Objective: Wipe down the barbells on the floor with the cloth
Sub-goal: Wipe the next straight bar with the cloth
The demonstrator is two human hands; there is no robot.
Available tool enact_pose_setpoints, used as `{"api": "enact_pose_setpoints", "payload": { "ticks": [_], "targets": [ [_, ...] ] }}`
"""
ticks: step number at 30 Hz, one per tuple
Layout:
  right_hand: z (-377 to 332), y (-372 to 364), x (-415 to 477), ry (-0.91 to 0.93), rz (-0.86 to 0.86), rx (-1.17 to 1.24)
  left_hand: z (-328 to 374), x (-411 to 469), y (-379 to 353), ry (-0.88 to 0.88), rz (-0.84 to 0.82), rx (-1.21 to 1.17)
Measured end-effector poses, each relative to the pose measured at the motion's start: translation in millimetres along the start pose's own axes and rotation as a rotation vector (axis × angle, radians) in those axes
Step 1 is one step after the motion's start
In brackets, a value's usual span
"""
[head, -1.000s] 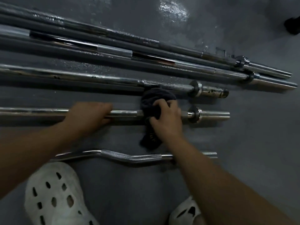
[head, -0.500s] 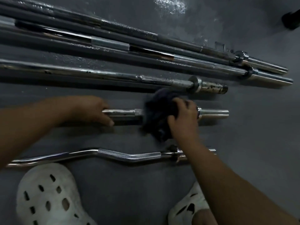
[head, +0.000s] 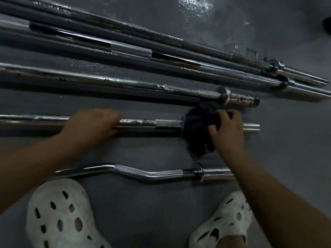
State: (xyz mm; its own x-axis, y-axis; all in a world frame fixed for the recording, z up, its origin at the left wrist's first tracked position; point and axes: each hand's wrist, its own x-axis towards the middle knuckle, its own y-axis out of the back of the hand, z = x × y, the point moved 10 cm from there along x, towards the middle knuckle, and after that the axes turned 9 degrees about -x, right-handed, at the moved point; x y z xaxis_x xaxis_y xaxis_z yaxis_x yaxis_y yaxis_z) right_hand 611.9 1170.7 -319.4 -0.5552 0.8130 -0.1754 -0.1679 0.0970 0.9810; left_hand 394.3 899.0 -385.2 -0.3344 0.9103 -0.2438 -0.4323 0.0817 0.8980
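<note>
Several chrome barbells lie side by side on the grey floor. My left hand [head: 93, 125] grips the shaft of the short straight barbell [head: 157, 123] in the middle. My right hand [head: 226, 129] holds a dark cloth [head: 196, 126] bunched around the same bar near its right collar, which the cloth and hand hide. The bar's sleeve end sticks out to the right of my hand. A curved curl bar [head: 143, 173] lies nearer to me, partly under my right forearm.
A third straight bar with a rusty sleeve [head: 240, 100] lies just behind the cloth. Two long barbells [head: 215, 67] run diagonally at the back. My white perforated clogs [head: 59, 215] stand at the bottom. A dark object [head: 326, 24] sits at the right edge.
My right hand has slid the cloth to the right along the bar, from the shaft up to the collar. My left hand stays gripping the shaft.
</note>
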Motion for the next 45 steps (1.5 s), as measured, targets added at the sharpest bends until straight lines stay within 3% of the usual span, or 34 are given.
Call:
{"api": "enact_pose_setpoints", "payload": {
  "ticks": [1,3,5,6,7,9,11,12,14,15,17,19,20,22,23,25,26,28,30,32,33,35,38,43,45],
  "targets": [
    [1,-1,-11,-0.117,0.040,0.054,6,-3,0,-0.004,0.038,-0.009],
    [-28,-14,-38,-0.329,0.072,0.187,-8,11,-20,0.108,-0.242,-0.149],
    [-80,-18,-56,-0.258,0.035,0.262,-14,21,-38,0.208,-0.634,-0.380],
    [-98,-16,-59,-0.123,-0.002,0.274,-13,26,-36,0.218,-0.709,-0.417],
    [-107,-10,-57,0.025,-0.033,0.272,-15,28,-33,0.230,-0.712,-0.409],
    [-81,0,-40,0.196,-0.034,0.206,-23,28,-19,0.194,-0.457,-0.117],
    [-16,2,-19,-0.004,0.030,0.170,-3,12,-2,0.084,-0.120,0.074],
    [7,2,-20,-0.188,0.060,0.240,-1,10,-7,0.083,-0.092,0.030],
    [-15,-12,-32,-0.363,0.037,0.296,-11,22,-27,0.143,-0.353,-0.164],
    [-52,-15,-40,-0.283,-0.011,0.256,-14,23,-38,0.180,-0.539,-0.278],
    [-128,-10,-51,0.103,-0.061,0.246,-14,30,-43,0.170,-0.665,-0.319],
    [-145,-1,-55,0.373,-0.100,0.267,-20,33,-25,0.140,-0.431,-0.152],
    [-125,2,-44,0.373,-0.074,0.258,-15,25,-11,0.098,-0.222,-0.035],
    [-42,2,-19,0.067,0.044,0.217,3,0,4,0.030,0.031,0.023],
    [1,1,-19,-0.149,0.087,0.246,3,0,-1,0.047,-0.014,-0.015],
    [16,-13,-40,-0.419,0.093,0.317,-14,10,-24,0.139,-0.333,-0.180],
    [-4,-19,-49,-0.419,0.071,0.344,-15,12,-34,0.169,-0.514,-0.308],
    [-67,-20,-55,-0.139,-0.011,0.351,-13,19,-34,0.165,-0.628,-0.443],
    [-95,-15,-50,0.099,-0.122,0.380,-18,20,-19,0.136,-0.442,-0.323],
    [-57,-8,-28,0.076,-0.118,0.344,-10,6,-1,0.045,-0.044,-0.108],
    [-26,-5,-18,0.002,-0.099,0.283,-1,-3,7,0.009,0.075,-0.071],
    [20,-1,-11,-0.100,-0.070,0.125,-4,-6,1,0.021,0.064,-0.058],
    [19,-6,-17,-0.174,-0.047,0.294,-9,-3,-5,0.044,-0.056,-0.035],
    [-58,-33,-49,-0.330,0.013,0.262,-8,4,-2,0.088,-0.089,0.067],
    [-96,-30,-57,-0.201,0.027,0.288,-11,12,-12,0.112,-0.224,0.004]
  ]
}}
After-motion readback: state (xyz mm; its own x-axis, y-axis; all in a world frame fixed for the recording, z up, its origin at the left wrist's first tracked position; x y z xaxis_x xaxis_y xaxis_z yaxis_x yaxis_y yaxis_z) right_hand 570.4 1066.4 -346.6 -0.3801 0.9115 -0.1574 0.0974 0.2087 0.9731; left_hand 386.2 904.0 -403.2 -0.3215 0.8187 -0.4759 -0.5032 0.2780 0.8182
